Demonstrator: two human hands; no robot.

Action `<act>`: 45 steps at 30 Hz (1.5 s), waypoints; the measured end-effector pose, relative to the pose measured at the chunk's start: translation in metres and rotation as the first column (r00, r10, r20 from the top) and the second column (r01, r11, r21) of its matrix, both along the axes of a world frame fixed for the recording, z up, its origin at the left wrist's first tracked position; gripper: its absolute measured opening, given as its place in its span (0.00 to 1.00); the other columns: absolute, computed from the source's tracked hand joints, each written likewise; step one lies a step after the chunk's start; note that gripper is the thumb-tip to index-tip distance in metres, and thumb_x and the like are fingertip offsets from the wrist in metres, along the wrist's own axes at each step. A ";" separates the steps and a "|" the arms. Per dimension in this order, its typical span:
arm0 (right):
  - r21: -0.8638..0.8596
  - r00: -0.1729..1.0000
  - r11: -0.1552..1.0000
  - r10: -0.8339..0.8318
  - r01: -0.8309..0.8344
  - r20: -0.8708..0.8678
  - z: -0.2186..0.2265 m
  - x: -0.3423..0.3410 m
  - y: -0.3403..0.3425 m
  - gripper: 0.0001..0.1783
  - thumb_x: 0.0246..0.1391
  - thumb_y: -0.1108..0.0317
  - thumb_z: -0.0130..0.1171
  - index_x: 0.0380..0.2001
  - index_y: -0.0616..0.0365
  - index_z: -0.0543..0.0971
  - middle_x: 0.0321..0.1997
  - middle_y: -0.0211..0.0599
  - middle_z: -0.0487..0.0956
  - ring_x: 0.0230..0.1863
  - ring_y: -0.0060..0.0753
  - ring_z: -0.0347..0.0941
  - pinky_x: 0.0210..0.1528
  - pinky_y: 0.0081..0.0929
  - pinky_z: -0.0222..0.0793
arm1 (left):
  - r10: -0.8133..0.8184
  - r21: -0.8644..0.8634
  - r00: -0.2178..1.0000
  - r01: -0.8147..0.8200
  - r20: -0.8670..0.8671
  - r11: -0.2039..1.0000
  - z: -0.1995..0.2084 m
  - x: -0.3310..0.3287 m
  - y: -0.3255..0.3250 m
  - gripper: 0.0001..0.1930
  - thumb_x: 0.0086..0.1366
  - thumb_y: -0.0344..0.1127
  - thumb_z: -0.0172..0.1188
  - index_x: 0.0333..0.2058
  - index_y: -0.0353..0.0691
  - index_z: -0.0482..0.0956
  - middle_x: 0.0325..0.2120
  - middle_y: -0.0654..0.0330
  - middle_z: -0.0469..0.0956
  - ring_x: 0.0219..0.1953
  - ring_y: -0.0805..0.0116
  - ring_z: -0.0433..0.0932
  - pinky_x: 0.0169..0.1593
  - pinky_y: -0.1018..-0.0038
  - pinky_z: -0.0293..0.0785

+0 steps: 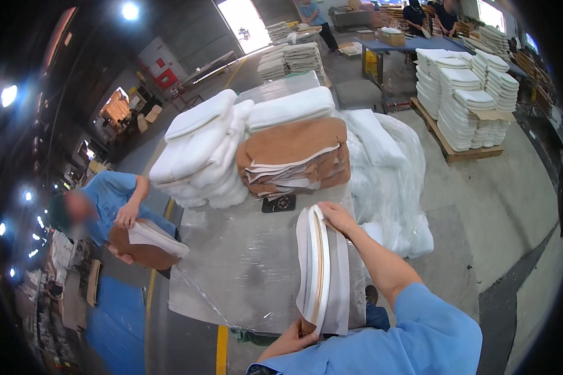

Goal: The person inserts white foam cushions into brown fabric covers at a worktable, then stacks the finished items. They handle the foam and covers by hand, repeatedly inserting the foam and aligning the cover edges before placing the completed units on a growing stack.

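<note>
A long padded panel (pixel 321 269) stands on edge above the near right side of the table, its layered edge facing up. White padding, a thin tan layer like a board, and loose greyish cloth flaps on both sides show along it. My right hand (pixel 336 219) grips its far end, fingers closed over the edge. At the near end, my left hand (pixel 297 340) is closed around the lower corner, where a bit of brown cloth shows. The panel's broad faces are mostly hidden.
A plastic-covered table (pixel 231 269) bears a pile of brown covers (pixel 294 153), white padding stacks (pixel 197 147) and a small black object (pixel 279 204). Plastic-wrapped padding (pixel 391 181) lies to the right. At left a co-worker (pixel 116 194) handles a brown-and-white panel. A loaded pallet (pixel 460 153) stands far right.
</note>
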State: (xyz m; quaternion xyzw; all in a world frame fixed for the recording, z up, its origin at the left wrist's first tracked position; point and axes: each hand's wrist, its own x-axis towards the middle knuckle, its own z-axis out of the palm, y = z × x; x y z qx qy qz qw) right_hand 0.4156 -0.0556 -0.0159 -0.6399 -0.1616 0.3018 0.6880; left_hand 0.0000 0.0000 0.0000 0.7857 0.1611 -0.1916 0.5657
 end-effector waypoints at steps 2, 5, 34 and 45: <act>-0.016 0.991 1.000 -0.015 0.017 0.135 0.000 -0.005 -0.005 0.20 0.70 0.53 0.60 0.49 0.56 0.89 0.49 0.43 0.88 0.45 0.40 0.82 0.52 0.33 0.76 | 0.327 -0.458 0.936 -0.348 -0.127 0.818 0.005 0.030 -0.013 0.47 0.71 0.50 0.68 0.77 0.34 0.52 0.69 0.51 0.68 0.70 0.57 0.66 0.73 0.59 0.62; -0.087 0.935 0.994 -0.036 0.071 0.352 0.016 -0.033 0.015 0.18 0.67 0.57 0.63 0.49 0.57 0.89 0.47 0.44 0.87 0.46 0.42 0.82 0.52 0.33 0.76 | 0.468 -0.479 0.883 -0.421 -0.024 0.770 -0.002 0.083 -0.007 0.38 0.76 0.43 0.62 0.75 0.32 0.56 0.69 0.54 0.68 0.70 0.62 0.68 0.72 0.65 0.65; -0.391 0.782 0.843 0.509 -0.369 0.360 0.066 0.046 0.042 0.14 0.58 0.62 0.72 0.41 0.61 0.90 0.35 0.34 0.86 0.37 0.26 0.78 0.43 0.29 0.74 | 0.824 -0.254 0.322 -0.843 0.467 0.474 -0.007 0.312 0.043 0.15 0.75 0.37 0.57 0.44 0.28 0.85 0.46 0.45 0.84 0.48 0.55 0.83 0.55 0.64 0.76; -0.289 0.847 0.863 0.481 -0.413 0.227 0.062 0.053 0.034 0.13 0.60 0.66 0.69 0.44 0.61 0.89 0.38 0.34 0.88 0.39 0.23 0.79 0.44 0.27 0.76 | 0.735 -0.190 0.475 -0.763 0.484 0.618 0.009 0.308 0.063 0.15 0.75 0.37 0.57 0.43 0.29 0.85 0.32 0.49 0.84 0.36 0.62 0.82 0.45 0.67 0.76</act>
